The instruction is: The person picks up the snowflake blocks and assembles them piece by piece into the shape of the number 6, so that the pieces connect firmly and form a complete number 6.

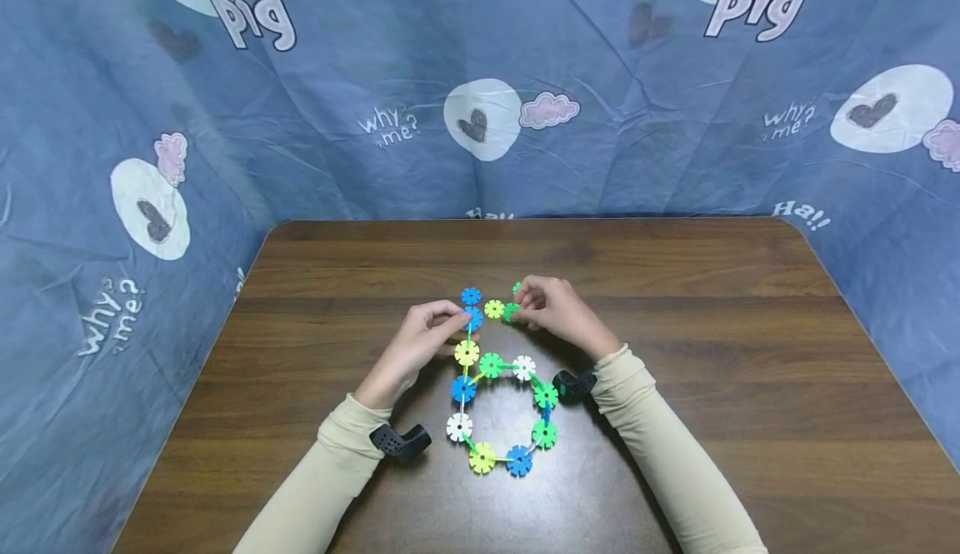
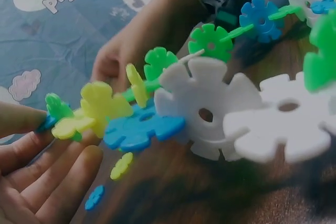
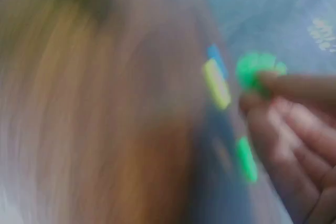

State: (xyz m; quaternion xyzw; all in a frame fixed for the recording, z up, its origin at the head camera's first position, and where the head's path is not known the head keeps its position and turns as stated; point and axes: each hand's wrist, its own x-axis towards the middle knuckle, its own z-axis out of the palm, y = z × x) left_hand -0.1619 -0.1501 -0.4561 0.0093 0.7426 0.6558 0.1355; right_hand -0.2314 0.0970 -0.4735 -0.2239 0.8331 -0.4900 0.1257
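Observation:
Flower-shaped plastic discs, slotted together, form a closed ring with a straight stem rising from its left side. My left hand [image 1: 427,333] pinches the blue disc [image 1: 473,318] at the top of that stem, thumb and finger at its edge. Below it come a yellow disc [image 1: 467,352] and another blue disc [image 1: 463,389] where stem and ring meet. My right hand [image 1: 557,308] pinches a single green disc [image 3: 254,71] between thumb and forefinger, to the right of the stem top. In the left wrist view the chain's white disc [image 2: 202,106] looms close.
Loose on the brown wooden table [image 1: 712,371] lie a blue disc [image 1: 471,296], a yellow disc [image 1: 493,309] and a green disc [image 3: 247,159], all near the hands. A blue printed cloth [image 1: 330,104] hangs behind the table. The right wrist view is blurred.

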